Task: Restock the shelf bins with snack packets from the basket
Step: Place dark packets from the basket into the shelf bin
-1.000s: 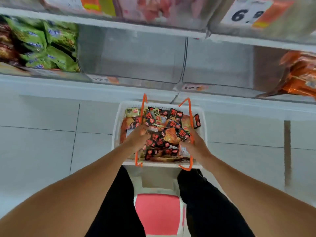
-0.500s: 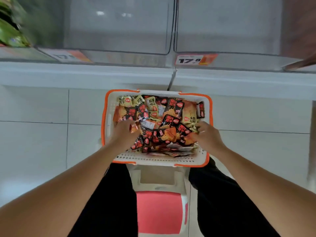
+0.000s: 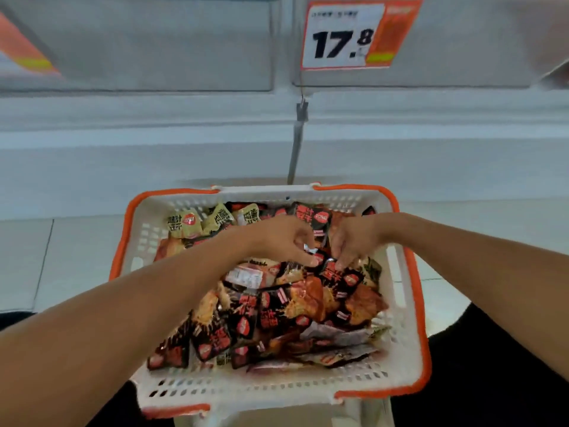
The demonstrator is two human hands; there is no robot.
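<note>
A white basket with an orange rim (image 3: 414,303) sits in front of me, heaped with black-and-red snack packets (image 3: 246,318) and some yellow ones (image 3: 187,223). Both my hands reach into its far middle. My left hand (image 3: 283,241) curls its thumb and fingers round a small packet on top of the heap. My right hand (image 3: 354,241) is right beside it, fingertips curled onto the top edge of a black packet (image 3: 338,277). Above, two clear shelf bins (image 3: 138,41) (image 3: 477,41) show no packets inside.
A price tag reading 17.8 (image 3: 345,35) hangs on the right bin's front. A white shelf ledge (image 3: 154,118) runs between bins and basket. The basket rests on a white stool (image 3: 277,419) between my black-trousered legs (image 3: 492,380). Pale floor tiles (image 3: 61,257) lie on the left.
The view has dropped and closed in on the basket. The orange handles have fallen to the rim. Both hands moved from the near sides to the far middle of the packets.
</note>
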